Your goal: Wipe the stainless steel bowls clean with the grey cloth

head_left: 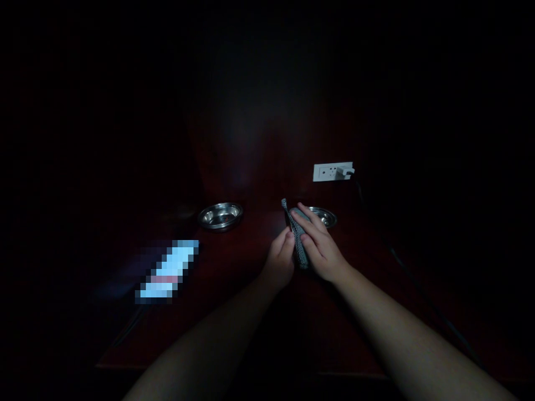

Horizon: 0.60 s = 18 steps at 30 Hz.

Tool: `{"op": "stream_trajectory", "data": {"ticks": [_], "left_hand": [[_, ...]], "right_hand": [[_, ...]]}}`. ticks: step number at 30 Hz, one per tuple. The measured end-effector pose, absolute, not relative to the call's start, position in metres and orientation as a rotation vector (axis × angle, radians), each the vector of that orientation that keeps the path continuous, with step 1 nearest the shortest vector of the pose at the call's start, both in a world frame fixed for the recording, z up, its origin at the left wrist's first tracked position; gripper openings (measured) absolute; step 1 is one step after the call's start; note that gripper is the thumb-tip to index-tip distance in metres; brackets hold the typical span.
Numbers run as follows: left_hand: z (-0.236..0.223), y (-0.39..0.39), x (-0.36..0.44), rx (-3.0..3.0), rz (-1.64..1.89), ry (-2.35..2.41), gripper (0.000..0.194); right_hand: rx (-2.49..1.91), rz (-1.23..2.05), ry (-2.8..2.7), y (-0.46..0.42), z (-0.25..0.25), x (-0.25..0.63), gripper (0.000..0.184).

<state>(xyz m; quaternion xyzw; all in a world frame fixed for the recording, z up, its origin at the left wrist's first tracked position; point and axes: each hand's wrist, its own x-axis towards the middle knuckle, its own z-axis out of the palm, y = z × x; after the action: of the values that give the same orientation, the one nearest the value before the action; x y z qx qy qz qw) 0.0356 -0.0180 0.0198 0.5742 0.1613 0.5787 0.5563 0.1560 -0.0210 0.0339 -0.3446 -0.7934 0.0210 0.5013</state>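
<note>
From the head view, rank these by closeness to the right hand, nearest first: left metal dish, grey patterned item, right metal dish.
1. Grey patterned item: touching the right hand, under its fingers.
2. Right metal dish: just beyond the right hand, partly hidden by it.
3. Left metal dish: farthest, off to the left, past the left hand.

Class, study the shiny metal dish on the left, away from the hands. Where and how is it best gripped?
Probably pinch the right-hand rim of the metal dish, coming from the right, thumb inside and fingers outside. It sits open side up, so its rim is exposed to a pinch. The lit screen lies to its near left, making the right approach look easier.
</note>
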Motion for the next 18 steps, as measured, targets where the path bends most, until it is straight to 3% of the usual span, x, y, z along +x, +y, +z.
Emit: {"op": "stream_trajectory", "data": {"ticks": [18], "left_hand": [[0.021,-0.015,0.026,1.468,1.327,0.436,0.02]], "right_hand": [[-0.885,-0.157,-1.971,-0.018,0.034,0.16,0.064]]}}
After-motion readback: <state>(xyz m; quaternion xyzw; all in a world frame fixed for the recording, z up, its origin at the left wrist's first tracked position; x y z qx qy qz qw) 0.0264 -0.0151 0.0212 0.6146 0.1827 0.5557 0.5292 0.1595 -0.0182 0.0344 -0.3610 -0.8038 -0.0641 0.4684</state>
